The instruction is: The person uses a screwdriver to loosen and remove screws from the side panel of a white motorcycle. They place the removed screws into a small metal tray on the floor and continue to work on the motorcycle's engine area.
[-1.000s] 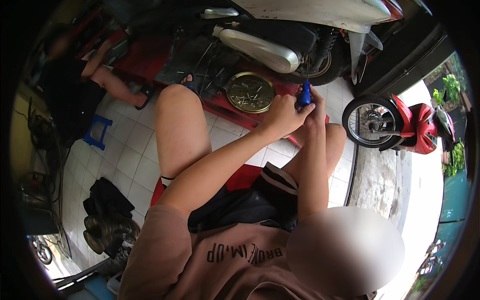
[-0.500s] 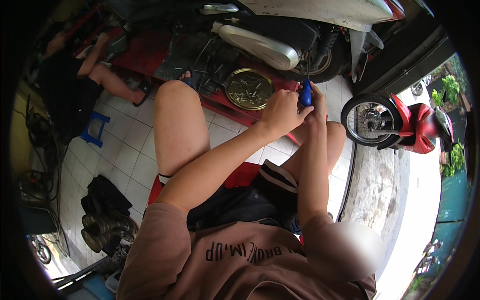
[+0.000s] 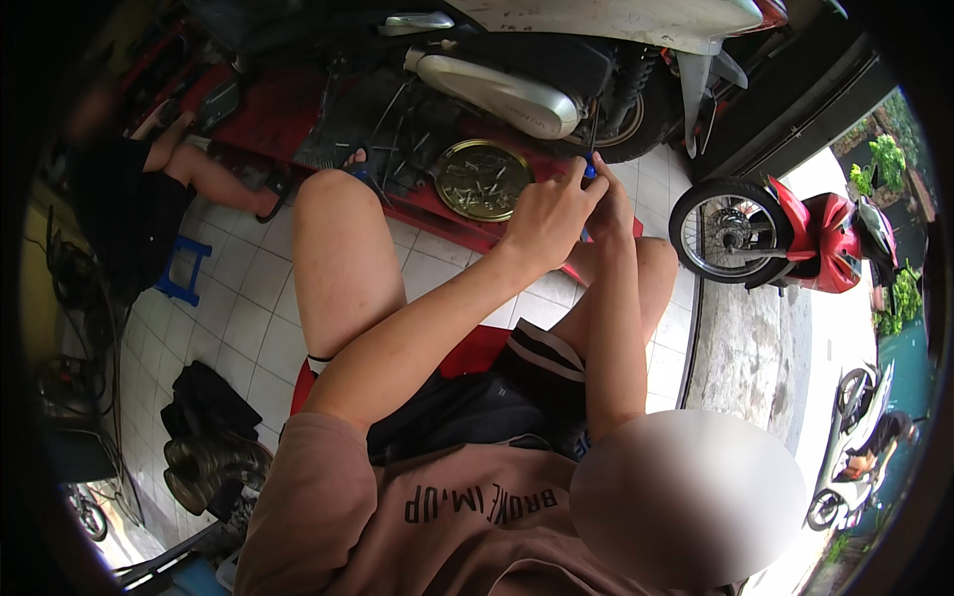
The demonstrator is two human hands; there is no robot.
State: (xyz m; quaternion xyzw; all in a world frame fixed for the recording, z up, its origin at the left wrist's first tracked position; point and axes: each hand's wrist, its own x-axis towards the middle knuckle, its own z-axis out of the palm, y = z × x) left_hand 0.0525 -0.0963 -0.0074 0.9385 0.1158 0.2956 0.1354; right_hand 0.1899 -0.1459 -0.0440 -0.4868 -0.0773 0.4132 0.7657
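Note:
A screwdriver with a blue handle [image 3: 590,172] points away from me, its thin shaft reaching the rear wheel area of a raised scooter [image 3: 502,94]. My left hand [image 3: 549,221] is closed around the handle from the left, hiding most of it. My right hand [image 3: 610,204] is closed on it from the right, fingers beside the shaft's base. The tip is too small to make out against the dark parts by the shock absorber [image 3: 628,89].
A round gold-coloured tray [image 3: 484,211] of loose small metal parts lies on the red stand [image 3: 437,224], left of my hands. A co-worker [image 3: 109,199] sits at far left near a blue stool [image 3: 187,268]. A red motorbike [image 3: 820,238] stands at right.
My left fingers have shifted up over the handle and now cover most of it. The whole view has shifted slightly, and a white scooter with a rider has come into sight outside.

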